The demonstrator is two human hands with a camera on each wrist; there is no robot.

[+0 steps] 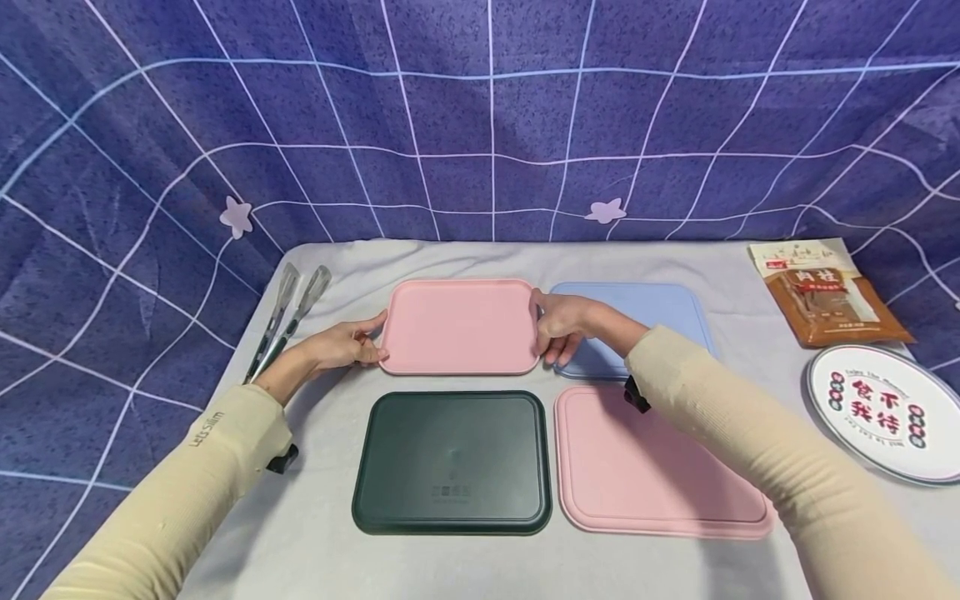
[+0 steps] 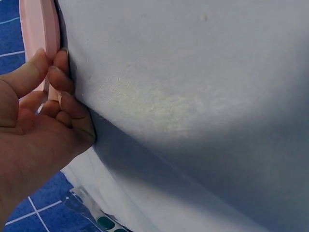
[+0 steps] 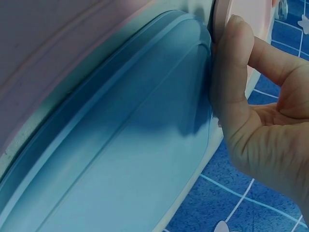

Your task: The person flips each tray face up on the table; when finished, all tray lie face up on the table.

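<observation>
Blue gridded curtain [image 1: 450, 108] behind; pale tablecloth [image 1: 315, 508] up to it. Dark green tray [image 1: 450, 450] and near pink tray [image 1: 622, 483] lie side by side at the front, narrow gap between, right forearm over the latter. Blue tray [image 1: 637, 308] behind these, partly under the same forearm. Far pink tray [image 1: 461, 327] left of the blue one: strip of cloth at its near edge, wider band at its far edge, little room on the right; cannot tell whether its underside touches cloth. Plate [image 1: 937, 400] and packet [image 1: 828, 292] at right, well apart from it. Metal-ended utensil [image 1: 303, 304] at left, handles by the left wrist. Grip: left hand [image 1: 345, 343] pinches the far pink tray's left rim, thumb over it, fingers bent beneath; right hand [image 1: 558, 325] holds its right rim between thumb and fingers, just beside the blue tray.
</observation>
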